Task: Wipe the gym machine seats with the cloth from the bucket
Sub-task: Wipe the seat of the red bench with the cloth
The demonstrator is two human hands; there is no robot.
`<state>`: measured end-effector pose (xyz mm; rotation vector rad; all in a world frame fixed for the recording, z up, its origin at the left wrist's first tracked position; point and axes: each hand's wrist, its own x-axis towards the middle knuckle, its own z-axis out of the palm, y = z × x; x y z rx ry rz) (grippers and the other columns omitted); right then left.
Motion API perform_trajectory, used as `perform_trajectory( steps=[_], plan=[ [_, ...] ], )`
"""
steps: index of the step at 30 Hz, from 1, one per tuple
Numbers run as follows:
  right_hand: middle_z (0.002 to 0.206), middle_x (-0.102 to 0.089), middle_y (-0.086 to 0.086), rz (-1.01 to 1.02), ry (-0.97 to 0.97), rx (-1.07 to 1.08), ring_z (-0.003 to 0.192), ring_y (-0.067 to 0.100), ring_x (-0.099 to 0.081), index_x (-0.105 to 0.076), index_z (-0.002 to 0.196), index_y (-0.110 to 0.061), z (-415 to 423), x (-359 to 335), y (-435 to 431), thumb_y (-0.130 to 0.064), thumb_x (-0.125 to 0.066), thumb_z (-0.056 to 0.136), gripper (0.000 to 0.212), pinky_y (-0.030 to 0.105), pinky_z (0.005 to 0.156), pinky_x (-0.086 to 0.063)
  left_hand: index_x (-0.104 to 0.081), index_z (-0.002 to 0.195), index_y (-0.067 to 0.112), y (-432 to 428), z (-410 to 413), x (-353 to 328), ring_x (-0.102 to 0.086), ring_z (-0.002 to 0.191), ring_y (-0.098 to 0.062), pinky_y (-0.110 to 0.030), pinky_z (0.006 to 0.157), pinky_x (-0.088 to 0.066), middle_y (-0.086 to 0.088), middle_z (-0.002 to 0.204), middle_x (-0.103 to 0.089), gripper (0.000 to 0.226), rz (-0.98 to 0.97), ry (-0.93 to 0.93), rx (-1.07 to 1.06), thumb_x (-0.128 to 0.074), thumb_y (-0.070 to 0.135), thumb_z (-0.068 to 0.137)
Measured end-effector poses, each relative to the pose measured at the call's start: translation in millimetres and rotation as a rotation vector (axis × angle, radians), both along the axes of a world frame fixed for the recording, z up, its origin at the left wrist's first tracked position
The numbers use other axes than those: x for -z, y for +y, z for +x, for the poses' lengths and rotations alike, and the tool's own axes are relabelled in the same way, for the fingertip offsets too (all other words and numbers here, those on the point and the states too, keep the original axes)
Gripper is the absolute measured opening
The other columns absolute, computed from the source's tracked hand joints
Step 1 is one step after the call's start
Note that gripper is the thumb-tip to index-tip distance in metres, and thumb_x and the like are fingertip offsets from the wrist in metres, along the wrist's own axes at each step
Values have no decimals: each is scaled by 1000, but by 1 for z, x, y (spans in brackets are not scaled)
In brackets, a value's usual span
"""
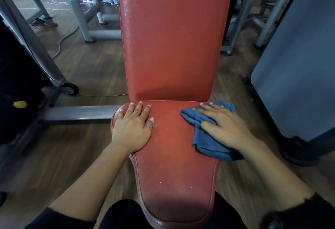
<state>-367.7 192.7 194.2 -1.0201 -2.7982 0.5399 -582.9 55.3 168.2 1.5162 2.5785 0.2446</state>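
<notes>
A red padded seat (174, 165) lies in front of me, with its red backrest (172, 38) rising behind it. My left hand (133, 129) rests flat on the seat's back left corner, fingers straight. A crumpled blue cloth (204, 138) lies on the seat's back right part. My right hand (224, 127) presses down on the cloth with spread, straight fingers. The seat shows small marks and white specks near its middle. No bucket is in view.
Grey machine frames (85, 16) stand on the wooden floor behind left. A dark machine with a yellow knob (20, 104) and a grey bar (78, 112) sits at left. A grey-blue panel (297, 74) stands close on the right. A cable (61, 42) trails over the floor.
</notes>
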Motion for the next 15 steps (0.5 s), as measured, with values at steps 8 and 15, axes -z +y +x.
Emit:
perform_trajectory(
  steps=[8,15],
  plan=[
    [153,-24,-15,-16,108,-109,143,3,-13,-31,143,-42,10,-6,-82,-51,-11,70,77,17,114,4,-19,150,28,1,-1,-1,-3,146,-19,-42,117,-2,2,159,-11,53,-6,5,-2,-25,43,100],
    [155,-26,-8,-43,21,39,144,11,-14,-34,144,-35,-4,-8,-56,-51,-21,78,69,29,117,-2,-17,150,28,0,0,-4,-2,146,-19,-42,117,-1,1,159,-9,53,-28,-8,-1,-23,43,100]
  ],
)
